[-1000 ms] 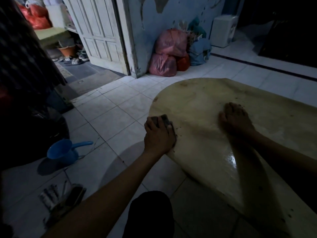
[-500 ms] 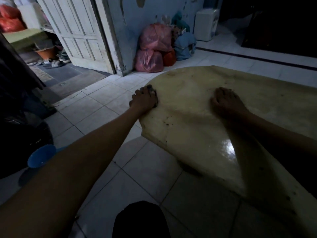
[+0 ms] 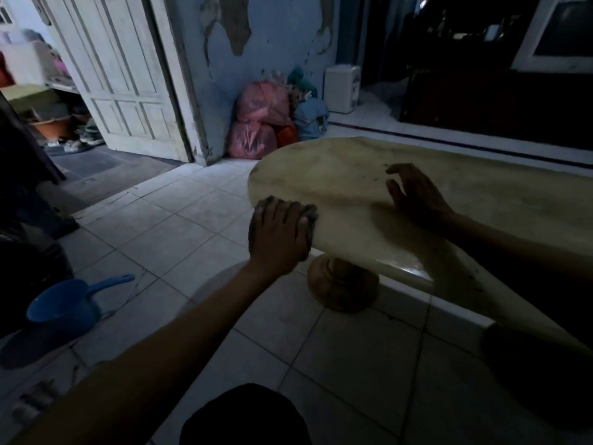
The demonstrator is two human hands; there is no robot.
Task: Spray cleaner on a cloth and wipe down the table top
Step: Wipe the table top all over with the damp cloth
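From my remote seat I see the left hand point(image 3: 279, 234) at the near rim of the table top point(image 3: 353, 175), fingers curled down over a grey cloth point(image 3: 308, 216) and pressing it against the rounded edge; only a sliver of the cloth shows past the fingertips. The right hand point(image 3: 417, 195) sits at about three o'clock from the left one, its heel resting on the pale surface, fingers spread and lifted loose, gripping nothing. The table top is an oval, yellowish slab with dark specks, glossy near the front edge, carried on a round wooden pedestal point(image 3: 342, 285) that stands on the white tiled floor point(image 3: 179, 226). At eight o'clock from the left hand a blue dipper point(image 3: 65, 305) rests on the tiles, handle pointing toward two o'clock. At twelve o'clock, beyond the table, pink plastic bags point(image 3: 260, 123) are heaped against the peeling blue wall point(image 3: 279, 36), just beside a white panelled door point(image 3: 125, 78).
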